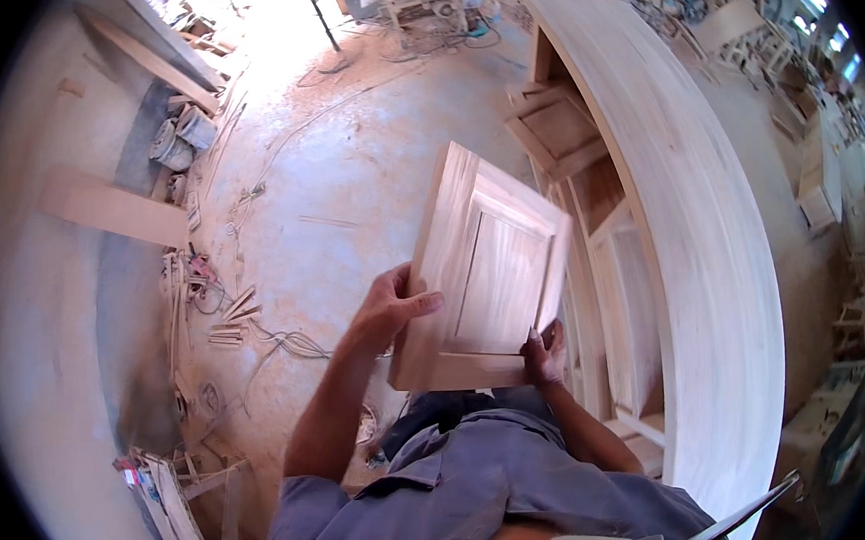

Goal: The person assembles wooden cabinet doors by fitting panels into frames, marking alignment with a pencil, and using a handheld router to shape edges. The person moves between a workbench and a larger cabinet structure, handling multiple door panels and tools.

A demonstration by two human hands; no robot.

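A pale wooden cabinet door (507,265) with a raised centre panel is held up in front of my body, tilted. My left hand (395,303) grips its left edge, thumb lying on the front of the frame. At the lower right corner my right hand (547,352) is closed on the edge, thumb on the front face. The fingers behind the door are hidden. Just to the right stands a long unpainted wooden cabinet (683,192). Another panelled door (555,131) juts out at an angle from its front, near the far end.
Loose cables (292,342) and wood scraps (226,330) lie on the dusty floor at left. Buckets (171,146) and a leaning board (112,207) stand along the left wall. A machine on a stand (429,4) is at the far end. A wooden frame (173,509) stands at lower left.
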